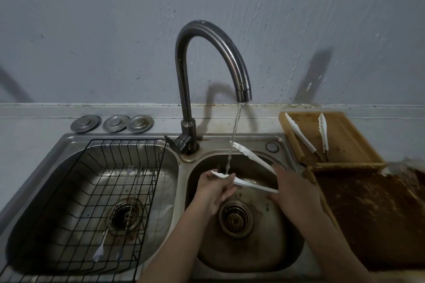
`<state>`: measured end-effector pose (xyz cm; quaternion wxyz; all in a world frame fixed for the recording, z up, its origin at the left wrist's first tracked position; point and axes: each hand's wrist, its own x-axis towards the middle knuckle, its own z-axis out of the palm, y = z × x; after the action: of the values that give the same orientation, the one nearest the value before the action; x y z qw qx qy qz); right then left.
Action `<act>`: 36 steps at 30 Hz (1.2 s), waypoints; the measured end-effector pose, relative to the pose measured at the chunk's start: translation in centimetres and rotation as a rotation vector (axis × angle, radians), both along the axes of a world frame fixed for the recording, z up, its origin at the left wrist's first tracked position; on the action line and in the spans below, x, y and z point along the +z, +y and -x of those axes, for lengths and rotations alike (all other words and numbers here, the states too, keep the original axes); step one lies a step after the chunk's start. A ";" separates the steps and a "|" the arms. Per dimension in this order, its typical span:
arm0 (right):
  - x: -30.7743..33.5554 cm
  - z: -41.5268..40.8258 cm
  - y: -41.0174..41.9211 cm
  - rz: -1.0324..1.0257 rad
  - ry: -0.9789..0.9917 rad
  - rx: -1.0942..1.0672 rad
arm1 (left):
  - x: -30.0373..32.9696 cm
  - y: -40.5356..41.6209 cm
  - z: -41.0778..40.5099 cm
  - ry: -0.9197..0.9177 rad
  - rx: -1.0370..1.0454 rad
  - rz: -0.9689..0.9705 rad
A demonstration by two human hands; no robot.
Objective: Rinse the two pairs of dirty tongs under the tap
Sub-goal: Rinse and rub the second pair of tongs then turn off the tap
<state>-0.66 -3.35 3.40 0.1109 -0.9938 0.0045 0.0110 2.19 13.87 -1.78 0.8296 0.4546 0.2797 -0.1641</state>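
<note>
A white pair of tongs (251,157) is spread open over the right sink basin (285,246), under the running stream from the tap (243,92). My right hand (294,187) grips its hinge end. My left hand (216,187) pinches the tip of the lower arm, where the water lands. The upper arm points up and left past the stream. A second white pair of tongs (301,135) lies open on the wooden tray (349,138) at the right of the sink.
A black wire rack (92,190) fills the left basin and holds long metal skewers or forks (124,211). Three metal drain lids (112,123) sit behind it. A brown, soiled wooden board (372,218) lies right of the sink, below the tray.
</note>
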 end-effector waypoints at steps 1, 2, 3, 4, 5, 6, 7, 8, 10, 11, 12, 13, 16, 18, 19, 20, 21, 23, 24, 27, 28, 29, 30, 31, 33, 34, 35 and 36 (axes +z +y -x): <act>0.3 0.0 -0.1 -0.023 0.001 -0.005 | 0.0 0.0 -0.1 -0.013 0.004 0.006; 0.5 -0.1 -0.1 -0.048 0.001 -0.007 | 0.1 0.0 -0.2 -0.022 0.012 0.012; 0.6 -0.1 -0.2 -0.077 -0.002 -0.007 | 0.3 0.1 -0.4 -0.033 0.027 0.020; 0.6 -0.1 -0.2 -0.107 -0.011 -0.009 | 0.4 0.2 -0.7 -0.050 0.046 0.029; 0.6 -0.2 -0.2 -0.134 -0.014 -0.013 | 0.6 0.4 -0.9 -0.072 0.070 0.040; 0.5 -0.2 -0.2 -0.159 -0.015 -0.020 | 1.0 0.6 -1.1 -0.099 0.089 0.039; 0.2 -0.3 -0.2 -0.186 -0.005 -0.026 | 1.5 0.8 -1.2 -0.127 0.105 0.025; -0.2 -0.4 -0.1 -0.220 0.007 -0.029 | 2.0 0.9 -1.3 -0.155 0.123 -0.003; -1.1 -0.6 0.2 -0.271 0.045 -0.042 | 3.2 1.2 -1.5 -0.208 0.148 -0.064; -1.5 -0.6 0.4 -0.279 0.068 -0.046 | 3.7 1.3 -1.5 -0.238 0.153 -0.090; -2.0 -0.7 0.6 -0.274 0.085 -0.044 | 4.1 1.3 -1.5 -0.271 0.156 -0.113; -2.4 -0.8 0.9 -0.253 0.100 -0.039 | 4.5 1.4 -1.6 -0.305 0.156 -0.131; -2.9 -1.4 1.7 -0.199 0.105 -0.013 | 5.3 1.7 -1.6 -0.380 0.164 -0.196; -3.1 -1.8 2.1 -0.221 0.081 0.006 | 5.5 2.2 -1.7 -0.399 0.181 -0.216; -3.1 -1.9 2.2 -0.234 0.061 0.016 | 5.6 2.4 -1.7 -0.400 0.189 -0.212; -3.1 -2.0 2.3 -0.248 0.040 0.024 | 5.6 2.6 -1.8 -0.401 0.196 -0.208; -3.0 -2.1 2.4 -0.263 0.017 0.028 | 5.5 2.8 -1.8 -0.401 0.200 -0.205; -2.7 -2.1 2.3 -0.259 -0.031 0.041 | 5.4 3.1 -2.0 -0.390 0.199 -0.206; -2.5 -2.1 2.1 -0.241 -0.049 0.055 | 5.3 3.3 -2.0 -0.378 0.186 -0.204; -2.3 -2.1 1.7 -0.250 -0.020 0.100 | 4.8 3.4 -2.3 -0.314 0.113 -0.251; -2.4 -2.2 1.6 -0.277 0.010 0.109 | 4.7 3.3 -2.4 -0.293 0.099 -0.269; -2.4 -2.1 1.5 -0.307 0.043 0.112 | 4.6 3.1 -2.4 -0.280 0.089 -0.275; -2.4 -2.1 1.4 -0.341 0.076 0.107 | 4.4 2.9 -2.5 -0.272 0.077 -0.275; -2.3 -2.1 1.2 -0.372 0.109 0.098 | 4.3 2.8 -2.5 -0.265 0.062 -0.284; -2.0 -2.0 0.7 -0.402 0.176 0.074 | 3.8 2.7 -2.6 -0.267 0.008 -0.358; -1.9 -2.0 0.4 -0.410 0.210 0.065 | 3.4 2.8 -2.7 -0.277 -0.034 -0.422; -1.7 -1.9 0.1 -0.416 0.239 0.059 | 3.1 2.9 -2.7 -0.289 -0.073 -0.495; -1.6 -1.8 -0.1 -0.422 0.264 0.061 | 2.9 3.0 -2.7 -0.297 -0.104 -0.565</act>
<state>1.14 -3.44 1.80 0.3138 -0.9383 -0.0134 0.1446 4.93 16.89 1.08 0.6927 0.6996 0.1664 -0.0541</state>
